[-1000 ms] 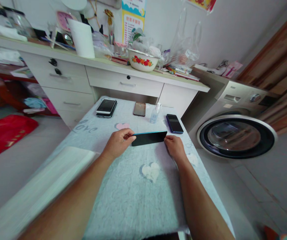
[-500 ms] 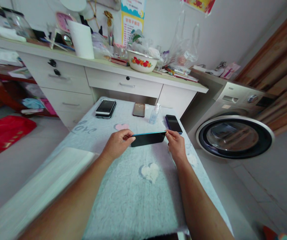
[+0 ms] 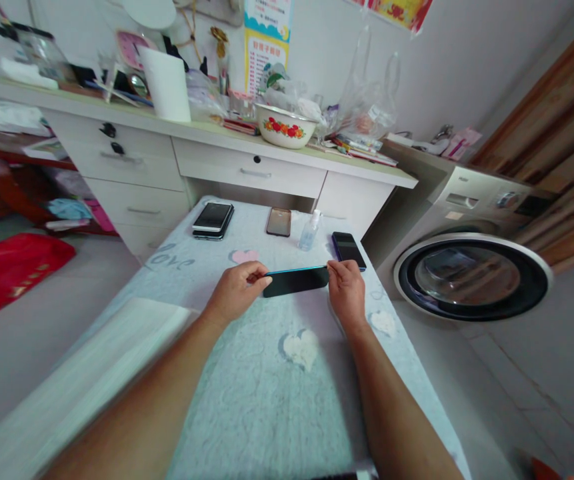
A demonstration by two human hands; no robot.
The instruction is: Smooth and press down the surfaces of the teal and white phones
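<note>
A smartphone (image 3: 295,283) with a dark screen and a blue edge is held sideways above the cloth, its screen tilted toward me. My left hand (image 3: 237,288) pinches its left end between thumb and fingers. At the other end, my right hand (image 3: 347,292) grips the phone's right edge, with the fingertips at the upper corner. Something pale and thin shows beside the right wrist; I cannot make out what it is. Just beyond the right hand lies another phone (image 3: 349,251), dark with a purple-blue edge.
Across the table's cloth (image 3: 247,400) stand a clear spray bottle (image 3: 309,232), a brownish phone case (image 3: 279,222) and stacked phones (image 3: 213,219). A white roll or sheet (image 3: 131,333) lies under my left arm. Behind is a desk (image 3: 247,157); a washing machine (image 3: 467,267) stands right.
My right hand has shifted slightly left along the phone's end and covers more of its corner. The left hand keeps its pinch.
</note>
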